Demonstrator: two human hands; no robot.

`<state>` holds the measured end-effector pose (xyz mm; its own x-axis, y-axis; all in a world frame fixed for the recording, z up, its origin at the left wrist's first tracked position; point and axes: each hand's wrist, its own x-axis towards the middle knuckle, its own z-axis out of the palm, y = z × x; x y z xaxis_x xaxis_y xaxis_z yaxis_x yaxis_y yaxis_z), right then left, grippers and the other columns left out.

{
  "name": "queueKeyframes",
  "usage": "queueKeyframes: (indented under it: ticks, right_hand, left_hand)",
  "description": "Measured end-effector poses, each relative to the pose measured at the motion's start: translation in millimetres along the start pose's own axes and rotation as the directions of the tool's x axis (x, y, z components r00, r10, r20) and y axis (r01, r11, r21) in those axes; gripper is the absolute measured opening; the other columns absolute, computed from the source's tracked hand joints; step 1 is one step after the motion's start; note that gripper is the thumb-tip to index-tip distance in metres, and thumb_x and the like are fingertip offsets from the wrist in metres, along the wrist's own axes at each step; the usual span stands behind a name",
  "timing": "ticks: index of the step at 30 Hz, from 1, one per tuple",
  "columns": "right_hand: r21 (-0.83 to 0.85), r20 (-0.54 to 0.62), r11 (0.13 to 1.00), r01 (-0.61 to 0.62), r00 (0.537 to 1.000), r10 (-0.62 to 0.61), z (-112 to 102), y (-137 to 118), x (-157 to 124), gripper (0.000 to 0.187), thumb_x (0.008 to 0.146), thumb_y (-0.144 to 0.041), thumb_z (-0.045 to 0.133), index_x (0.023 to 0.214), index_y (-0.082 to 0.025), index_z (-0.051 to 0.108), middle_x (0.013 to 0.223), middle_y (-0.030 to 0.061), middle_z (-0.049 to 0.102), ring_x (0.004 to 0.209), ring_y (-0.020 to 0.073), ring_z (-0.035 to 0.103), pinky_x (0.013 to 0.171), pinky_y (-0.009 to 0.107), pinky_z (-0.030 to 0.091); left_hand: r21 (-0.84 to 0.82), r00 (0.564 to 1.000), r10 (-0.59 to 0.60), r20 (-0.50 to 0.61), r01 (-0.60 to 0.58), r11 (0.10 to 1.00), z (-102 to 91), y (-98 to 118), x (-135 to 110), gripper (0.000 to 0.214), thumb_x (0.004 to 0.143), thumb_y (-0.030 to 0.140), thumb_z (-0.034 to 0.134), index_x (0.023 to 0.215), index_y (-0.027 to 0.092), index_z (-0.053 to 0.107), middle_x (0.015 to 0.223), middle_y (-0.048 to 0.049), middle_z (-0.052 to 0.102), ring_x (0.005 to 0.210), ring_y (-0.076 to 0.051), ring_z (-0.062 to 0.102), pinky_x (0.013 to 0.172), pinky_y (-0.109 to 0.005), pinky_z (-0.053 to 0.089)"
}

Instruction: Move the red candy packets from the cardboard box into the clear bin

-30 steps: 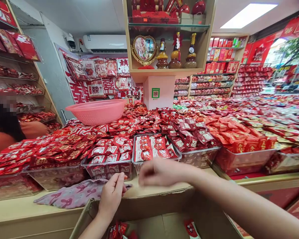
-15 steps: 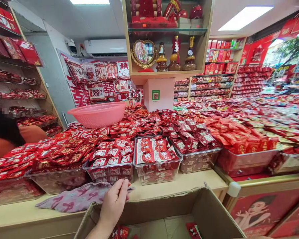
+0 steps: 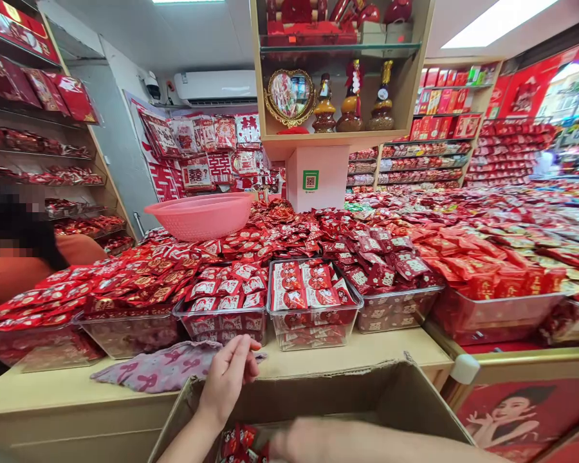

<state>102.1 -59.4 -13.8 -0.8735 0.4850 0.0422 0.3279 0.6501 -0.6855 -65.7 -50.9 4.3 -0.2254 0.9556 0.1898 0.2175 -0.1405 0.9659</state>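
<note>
My left hand (image 3: 229,378) rests on the far rim of an open cardboard box (image 3: 395,392), fingers curled loosely over the edge with nothing in them. My right hand (image 3: 302,440) is low inside the box, blurred by motion, next to several red candy packets (image 3: 236,442) on the box floor; its fingers cannot be made out. Beyond the box, a clear plastic bin (image 3: 313,321) of red-and-white packets stands on the wooden counter (image 3: 53,392). A pinkish patterned cloth (image 3: 159,366) lies on the counter just left of my left hand.
Several more clear bins (image 3: 222,318) heaped with red packets line the counter. A pink plastic basket (image 3: 200,215) sits on the pile behind. A person in an orange top (image 3: 9,263) stands at the left. Shelves of red goods (image 3: 38,96) fill the walls.
My right hand left the bin of red-and-white packets, passed out of view, and now reaches down into the cardboard box. My left hand stayed on the box rim. The view shifted slightly.
</note>
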Motion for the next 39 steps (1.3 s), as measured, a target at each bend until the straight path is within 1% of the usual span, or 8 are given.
queueKeyframes:
  ticks: [2, 5, 11, 17, 23, 28, 35, 39]
  right_hand:
    - [0.014, -0.136, 1.0, 0.024, 0.991, -0.022, -22, -1, 7, 0.01, 0.077, -0.022, 0.049, 0.079, -0.017, 0.057, 0.067, 0.0006, 0.057, 0.058, 0.0106, 0.05, 0.052, 0.021, 0.037]
    - [0.081, -0.429, 0.997, -0.001, 0.903, 0.036, -42, 3, 13, 0.021, 0.084, -0.029, 0.036, 0.087, -0.017, 0.053, 0.069, 0.0014, 0.056, 0.062, 0.0108, 0.049, 0.056, 0.021, 0.036]
    - [0.256, -0.616, 0.967, -0.01, 0.769, 0.171, -33, 17, 17, 0.026, 0.084, -0.04, 0.033, 0.078, -0.018, 0.045, 0.063, -0.0014, 0.047, 0.058, 0.0098, 0.043, 0.054, 0.021, 0.034]
    - [0.657, -0.405, 0.752, -0.057, 0.814, 0.416, -14, 27, 17, 0.041, 0.077, -0.058, 0.035, 0.066, -0.019, 0.035, 0.048, -0.0069, 0.036, 0.034, 0.0056, 0.032, 0.032, 0.019, 0.025]
    - [0.562, -0.576, 0.824, 0.072, 0.749, 0.327, -6, 32, 23, 0.042, 0.078, -0.054, 0.037, 0.058, -0.018, 0.033, 0.05, -0.004, 0.037, 0.046, 0.0065, 0.034, 0.042, 0.019, 0.03]
    - [0.61, -0.566, 0.787, 0.092, 0.745, 0.352, -7, 30, 24, 0.042, 0.078, -0.055, 0.037, 0.059, -0.017, 0.036, 0.05, -0.0035, 0.039, 0.046, 0.0071, 0.036, 0.042, 0.019, 0.03]
    - [0.727, -0.406, 0.686, 0.036, 0.827, 0.388, -10, 22, 16, 0.042, 0.075, -0.059, 0.038, 0.066, -0.018, 0.036, 0.052, -0.0055, 0.038, 0.039, 0.0049, 0.036, 0.034, 0.017, 0.027]
    - [0.727, -0.421, 0.684, 0.056, 0.824, 0.38, -7, 19, 16, 0.044, 0.074, -0.059, 0.039, 0.065, -0.017, 0.039, 0.054, -0.0046, 0.039, 0.042, 0.0045, 0.037, 0.036, 0.016, 0.028]
  left_hand:
    - [-0.097, 0.997, -0.034, 0.065, 0.04, 0.994, 1.8, 5, -4, 0.045, 0.08, 0.053, 0.03, 0.074, 0.017, 0.056, 0.048, 0.0028, 0.055, 0.042, -0.01, 0.048, 0.039, -0.019, 0.033]
    - [-0.075, 0.983, -0.041, 0.178, 0.055, 0.996, 13.0, 13, -13, 0.054, 0.081, 0.055, 0.02, 0.075, 0.017, 0.057, 0.05, 0.0018, 0.054, 0.043, -0.011, 0.047, 0.038, -0.019, 0.032]
    - [0.193, 0.986, 0.102, 0.132, -0.126, 0.973, 38.0, 19, -27, 0.026, 0.08, 0.039, 0.042, 0.068, 0.019, 0.054, 0.058, 0.003, 0.051, 0.056, -0.012, 0.048, 0.054, -0.021, 0.042]
    - [0.192, 1.0, 0.009, 0.002, -0.009, 0.981, 39.2, 16, -33, 0.028, 0.079, 0.042, 0.041, 0.064, 0.021, 0.05, 0.049, 0.0053, 0.043, 0.042, -0.01, 0.043, 0.037, -0.017, 0.038]
    - [0.111, 0.997, -0.074, 0.012, 0.073, 0.991, 40.2, 16, -33, 0.032, 0.078, 0.048, 0.038, 0.065, 0.021, 0.047, 0.045, 0.0072, 0.041, 0.035, -0.009, 0.039, 0.029, -0.016, 0.036]
    - [0.08, 0.995, -0.098, 0.012, 0.096, 0.992, 39.9, 15, -32, 0.035, 0.076, 0.052, 0.04, 0.063, 0.02, 0.047, 0.046, 0.0069, 0.043, 0.034, -0.008, 0.041, 0.028, -0.016, 0.035]
    - [0.039, 0.993, -0.102, -0.052, 0.104, 0.994, 38.0, 21, -32, 0.036, 0.07, 0.056, 0.045, 0.061, 0.021, 0.047, 0.043, 0.0075, 0.041, 0.034, -0.01, 0.041, 0.03, -0.019, 0.038]
    - [0.048, 0.993, -0.09, -0.078, 0.094, 0.994, 36.2, 20, -32, 0.036, 0.071, 0.056, 0.045, 0.064, 0.021, 0.049, 0.044, 0.0064, 0.044, 0.035, -0.011, 0.044, 0.03, -0.019, 0.039]
